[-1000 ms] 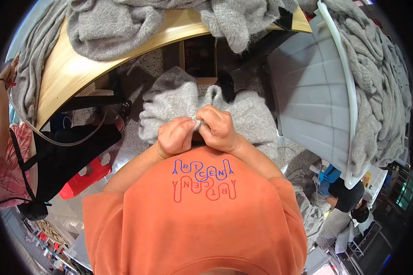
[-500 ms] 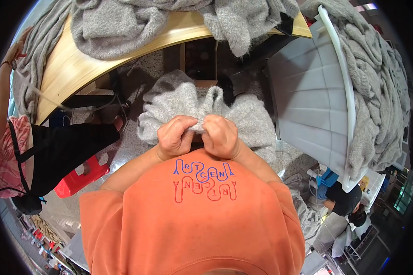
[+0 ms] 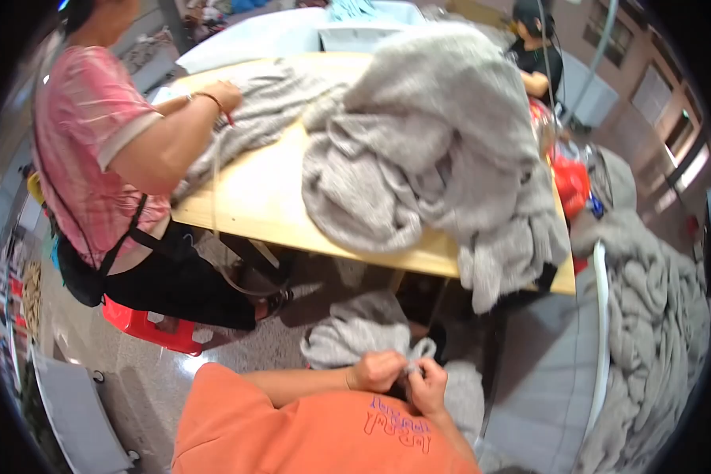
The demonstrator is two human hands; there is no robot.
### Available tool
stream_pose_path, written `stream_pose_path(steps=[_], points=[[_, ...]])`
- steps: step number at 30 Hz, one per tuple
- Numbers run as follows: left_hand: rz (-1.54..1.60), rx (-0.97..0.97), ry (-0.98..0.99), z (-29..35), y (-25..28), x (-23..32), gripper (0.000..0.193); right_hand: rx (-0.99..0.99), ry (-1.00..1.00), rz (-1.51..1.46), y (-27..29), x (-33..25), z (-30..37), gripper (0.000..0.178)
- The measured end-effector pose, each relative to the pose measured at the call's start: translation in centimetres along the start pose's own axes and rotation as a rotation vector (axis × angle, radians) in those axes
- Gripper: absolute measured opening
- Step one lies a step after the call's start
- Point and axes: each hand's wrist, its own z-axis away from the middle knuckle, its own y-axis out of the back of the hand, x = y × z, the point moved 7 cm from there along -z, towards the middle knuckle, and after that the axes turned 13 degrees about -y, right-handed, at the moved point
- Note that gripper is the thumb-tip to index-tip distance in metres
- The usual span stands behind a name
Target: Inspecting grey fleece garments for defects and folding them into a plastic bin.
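Observation:
In my lap lies a bunched, fuzzy light-grey knitted garment. My left hand is closed, its fingers pinching the knit. Right beside it, my right hand is closed on the same piece. A small loop of the knit stands up just above the fingertips. Part of the garment spreads out to the right of my right forearm. The exact spot between my fingertips is too small and blurred to make out.
A wooden table ahead bears a big heap of grey knits. At left, a person in a pink top handles grey knit by a red stool. A grey bin with knits stands right. Another person sits far back.
My view has tilted up and swung, so the table and the person at left show far more. Both hands appear lower in the picture, still gripping the knit.

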Motion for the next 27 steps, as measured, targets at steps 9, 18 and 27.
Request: stream_pose_path(steps=[9,18,27], points=[[0.078,-0.011,0.206,-0.1,0.3,-2.0,0.012,0.266,0.451,0.487,-1.8,-3.9,-0.7,0.008],[0.09,-0.326,0.591,3.9,1.3,-5.4,0.014,0.12,0.084,0.513,1.8,0.2,-1.2,0.014],[0.398,-0.407,0.604,2.3,0.2,-4.2,0.014,-0.283,0.011,0.163,-2.5,0.7,-1.6,0.007]])
